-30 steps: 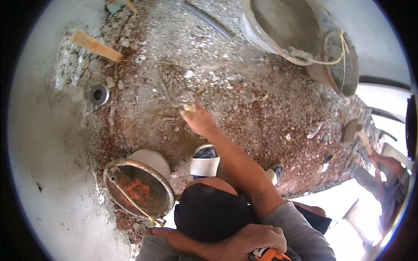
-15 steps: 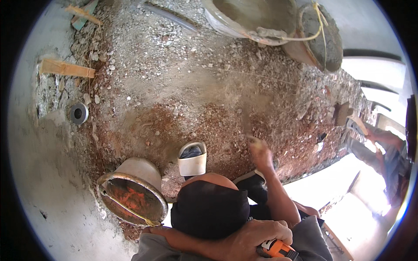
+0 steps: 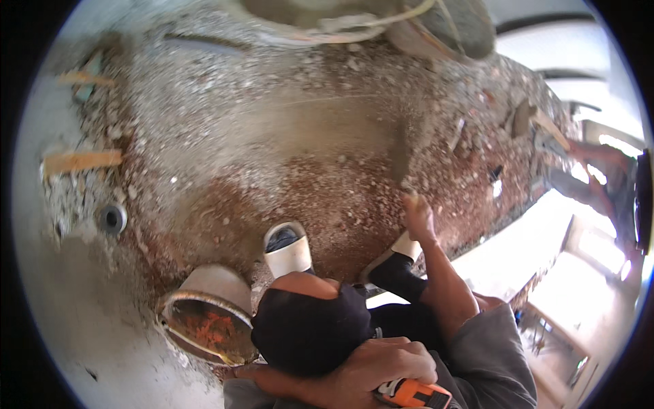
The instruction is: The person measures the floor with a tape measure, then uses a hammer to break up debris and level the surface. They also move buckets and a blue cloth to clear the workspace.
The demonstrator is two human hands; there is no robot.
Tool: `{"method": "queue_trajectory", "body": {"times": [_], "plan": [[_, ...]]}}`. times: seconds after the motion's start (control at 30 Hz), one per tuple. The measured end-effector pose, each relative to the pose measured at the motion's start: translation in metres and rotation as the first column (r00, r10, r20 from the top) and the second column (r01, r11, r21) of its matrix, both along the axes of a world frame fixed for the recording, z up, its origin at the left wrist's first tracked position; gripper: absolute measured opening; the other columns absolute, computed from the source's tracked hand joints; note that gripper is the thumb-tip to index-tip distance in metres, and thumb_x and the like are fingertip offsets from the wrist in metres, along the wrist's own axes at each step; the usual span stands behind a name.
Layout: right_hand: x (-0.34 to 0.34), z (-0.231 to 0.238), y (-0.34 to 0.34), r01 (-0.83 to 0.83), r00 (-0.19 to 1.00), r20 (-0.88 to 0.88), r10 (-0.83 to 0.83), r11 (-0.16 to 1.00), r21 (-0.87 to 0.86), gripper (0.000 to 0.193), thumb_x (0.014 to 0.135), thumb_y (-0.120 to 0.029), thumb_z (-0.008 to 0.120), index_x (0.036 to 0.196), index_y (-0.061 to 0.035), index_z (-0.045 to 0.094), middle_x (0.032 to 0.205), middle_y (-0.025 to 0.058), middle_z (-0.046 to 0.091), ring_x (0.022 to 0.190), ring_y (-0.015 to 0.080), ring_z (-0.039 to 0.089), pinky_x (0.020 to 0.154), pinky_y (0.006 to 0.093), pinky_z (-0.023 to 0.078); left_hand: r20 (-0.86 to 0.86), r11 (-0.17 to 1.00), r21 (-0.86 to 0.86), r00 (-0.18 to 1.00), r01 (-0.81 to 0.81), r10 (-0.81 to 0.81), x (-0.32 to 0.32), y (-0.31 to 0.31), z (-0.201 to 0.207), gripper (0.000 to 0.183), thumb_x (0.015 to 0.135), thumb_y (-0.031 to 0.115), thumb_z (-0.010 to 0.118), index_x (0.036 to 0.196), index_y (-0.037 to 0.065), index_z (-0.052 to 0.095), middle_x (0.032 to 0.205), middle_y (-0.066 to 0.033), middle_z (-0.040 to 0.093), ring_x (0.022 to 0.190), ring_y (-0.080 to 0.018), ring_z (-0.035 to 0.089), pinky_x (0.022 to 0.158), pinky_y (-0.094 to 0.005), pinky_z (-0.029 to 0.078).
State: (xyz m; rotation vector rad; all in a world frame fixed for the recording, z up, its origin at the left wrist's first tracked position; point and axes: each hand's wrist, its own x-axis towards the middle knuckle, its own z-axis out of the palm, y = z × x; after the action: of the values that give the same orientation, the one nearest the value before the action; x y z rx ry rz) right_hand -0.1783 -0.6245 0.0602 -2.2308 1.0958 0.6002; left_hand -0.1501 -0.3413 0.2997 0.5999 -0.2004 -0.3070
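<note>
My right hand [image 3: 420,218] reaches forward and is closed around the handle of a trowel. The trowel's grey blade [image 3: 400,155], smeared by motion, is over the gravelly ground beyond my shoes. My left forearm lies across my dark-clad knee [image 3: 310,327]. My left hand [image 3: 388,361] is close to my body with its fingers curled over an orange-and-black tape measure [image 3: 415,394]. The hand hides part of it.
A bucket [image 3: 218,283] with reddish residue stands at the left wall. Far off are a large mortar basin [image 3: 300,34] and a tilted bucket [image 3: 443,31]. A wood piece [image 3: 82,162] and grey ring [image 3: 113,218] lie left. Another person's arm [image 3: 599,153] holds a wooden-handled tool [image 3: 548,129].
My right hand and the trowel have moved forward, away from me, over the ground. The left hand keeps its hold on the tape measure. The whole view has shifted slightly.
</note>
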Motion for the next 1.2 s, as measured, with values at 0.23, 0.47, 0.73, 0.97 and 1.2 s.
{"method": "queue_trajectory", "body": {"times": [0.23,0.47,0.73,0.97,1.2], "plan": [[-0.01,-0.035,-0.022,-0.927,0.217,-0.256,0.942,0.117,-0.357,0.023,0.098,-0.024,0.04,0.119,-0.0164,0.048,0.09,0.0076,0.056,0.052,0.008,0.053,0.036,0.019,0.046,-0.086,0.984,0.153,0.994,0.085,-0.073,-0.001,-0.028,0.001,0.047,0.07,0.031,0.082,0.091,-0.005,0.058,0.069,-0.0144,0.058,0.056,-0.0204,0.057,0.049,-0.0291,0.046],[0.014,0.025,-0.191,-0.267,0.963,-0.082,0.255,0.943,-0.199,0.05,0.097,-0.05,0.034,0.119,-0.0098,0.053,0.085,0.0111,0.06,0.049,0.0114,0.049,0.037,0.0264,0.043,-0.147,0.948,0.309,0.989,0.076,-0.032,0.002,-0.038,0.008,0.048,0.074,0.035,0.078,0.09,-0.005,0.056,0.066,-0.0143,0.056,0.051,-0.0186,0.054,0.044,-0.0288,0.043],[0.084,0.095,-0.166,-0.495,0.829,-0.249,0.5,0.865,0.09,0.052,0.094,-0.057,0.038,0.113,-0.0121,0.057,0.082,0.0095,0.062,0.062,0.0131,0.055,0.058,0.0346,0.05,-0.108,0.865,0.467,0.983,0.185,-0.151,0.017,-0.049,0.005,0.044,0.084,0.031,0.069,0.102,-0.005,0.051,0.081,-0.0136,0.055,0.063,-0.0205,0.056,0.055,-0.032,0.05],[0.101,0.0,-0.2,-0.335,0.933,-0.052,0.357,0.911,0.242,0.057,0.094,-0.055,0.037,0.116,-0.007,0.057,0.087,0.0122,0.065,0.059,0.008,0.052,0.055,0.0248,0.05,-0.048,0.532,0.847,0.997,0.012,0.053,0.015,-0.078,0.012,0.043,0.082,0.035,0.068,0.097,-0.001,0.05,0.082,-0.0126,0.052,0.069,-0.0248,0.055,0.061,-0.0375,0.049],[0.057,-0.009,-0.366,-0.173,0.978,0.094,0.186,0.976,-0.136,0.063,0.093,-0.056,0.036,0.107,0.0007,0.061,0.092,0.0218,0.065,0.084,0.0276,0.064,0.076,0.0412,0.051,0.095,0.391,0.92,0.984,-0.029,-0.15,0.009,-0.099,0.003,0.038,0.078,0.021,0.07,0.101,-0.003,0.052,0.09,-0.0182,0.058,0.074,-0.0274,0.058,0.068,-0.0386,0.05]]}}
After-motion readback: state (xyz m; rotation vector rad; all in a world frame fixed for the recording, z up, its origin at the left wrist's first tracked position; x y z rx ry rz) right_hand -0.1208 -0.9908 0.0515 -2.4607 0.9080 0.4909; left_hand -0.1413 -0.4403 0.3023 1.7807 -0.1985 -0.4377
